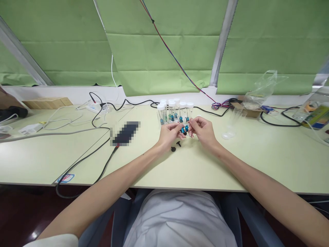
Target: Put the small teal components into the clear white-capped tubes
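There they were, small blue pieces (186, 128), crosswise between my left hand (168, 134) and right hand (204, 130), both pinching them, neither nearer

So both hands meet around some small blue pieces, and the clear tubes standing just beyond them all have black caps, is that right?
Not quite: the caps on the clear tubes are white, not black, as the head view shows. The tubes do stand just beyond the left hand and right hand, which meet around small blue pieces.
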A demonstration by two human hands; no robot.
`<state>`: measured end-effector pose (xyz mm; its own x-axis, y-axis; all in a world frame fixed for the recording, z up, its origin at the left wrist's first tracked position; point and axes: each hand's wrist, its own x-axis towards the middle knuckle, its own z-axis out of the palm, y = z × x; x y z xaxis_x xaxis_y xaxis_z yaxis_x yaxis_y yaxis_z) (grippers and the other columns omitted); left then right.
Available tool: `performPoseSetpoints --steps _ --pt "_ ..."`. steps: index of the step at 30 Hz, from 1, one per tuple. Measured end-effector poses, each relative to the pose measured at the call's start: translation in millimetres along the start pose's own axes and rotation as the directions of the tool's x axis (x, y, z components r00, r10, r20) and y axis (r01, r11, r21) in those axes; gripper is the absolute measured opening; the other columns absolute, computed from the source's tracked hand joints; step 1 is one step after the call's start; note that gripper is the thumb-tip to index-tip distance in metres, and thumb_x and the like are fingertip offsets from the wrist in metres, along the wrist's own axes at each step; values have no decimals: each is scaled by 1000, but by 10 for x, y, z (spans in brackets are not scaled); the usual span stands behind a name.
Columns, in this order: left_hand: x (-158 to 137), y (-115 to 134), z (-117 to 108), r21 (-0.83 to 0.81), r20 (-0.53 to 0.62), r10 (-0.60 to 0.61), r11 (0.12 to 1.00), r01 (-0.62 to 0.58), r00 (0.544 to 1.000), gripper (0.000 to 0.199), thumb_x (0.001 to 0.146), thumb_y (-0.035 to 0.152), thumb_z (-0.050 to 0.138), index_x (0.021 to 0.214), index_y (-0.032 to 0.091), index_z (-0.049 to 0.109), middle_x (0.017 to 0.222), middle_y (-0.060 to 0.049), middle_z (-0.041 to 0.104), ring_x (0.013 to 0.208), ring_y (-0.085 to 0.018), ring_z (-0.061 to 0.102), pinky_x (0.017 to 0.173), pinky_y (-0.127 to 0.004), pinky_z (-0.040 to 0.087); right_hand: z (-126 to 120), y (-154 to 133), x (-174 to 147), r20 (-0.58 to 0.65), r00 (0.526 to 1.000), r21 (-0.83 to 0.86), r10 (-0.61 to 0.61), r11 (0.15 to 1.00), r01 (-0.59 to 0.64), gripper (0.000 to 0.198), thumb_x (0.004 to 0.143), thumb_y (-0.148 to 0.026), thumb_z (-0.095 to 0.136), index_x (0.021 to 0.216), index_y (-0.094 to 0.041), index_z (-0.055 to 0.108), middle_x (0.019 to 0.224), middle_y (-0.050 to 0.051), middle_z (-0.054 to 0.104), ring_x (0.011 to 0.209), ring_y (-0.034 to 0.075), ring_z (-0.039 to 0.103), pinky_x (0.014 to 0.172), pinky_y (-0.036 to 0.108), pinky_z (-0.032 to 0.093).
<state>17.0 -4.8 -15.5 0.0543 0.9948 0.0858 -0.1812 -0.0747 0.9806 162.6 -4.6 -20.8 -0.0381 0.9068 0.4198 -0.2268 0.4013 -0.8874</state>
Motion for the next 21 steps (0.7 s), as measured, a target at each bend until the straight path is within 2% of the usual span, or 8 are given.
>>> performPoseSetpoints --steps 12,21 --pt "-29 31 20 9 6 -18 1000 18 1000 17 88 15 65 72 8 70 54 -3 63 48 -11 62 47 -20 47 11 -19 -9 -6 1000 -17 -16 1000 16 47 72 -60 79 68 -19 56 57 -2 59 41 10 54 40 23 43" --pt "-30 35 12 37 33 34 999 -35 999 17 85 22 71 72 11 69 60 -2 64 51 -13 64 49 -23 48 25 -33 -20 -14 999 -42 -40 998 39 46 73 -61 77 70 -19 57 58 -2 58 43 10 54 41 24 44"
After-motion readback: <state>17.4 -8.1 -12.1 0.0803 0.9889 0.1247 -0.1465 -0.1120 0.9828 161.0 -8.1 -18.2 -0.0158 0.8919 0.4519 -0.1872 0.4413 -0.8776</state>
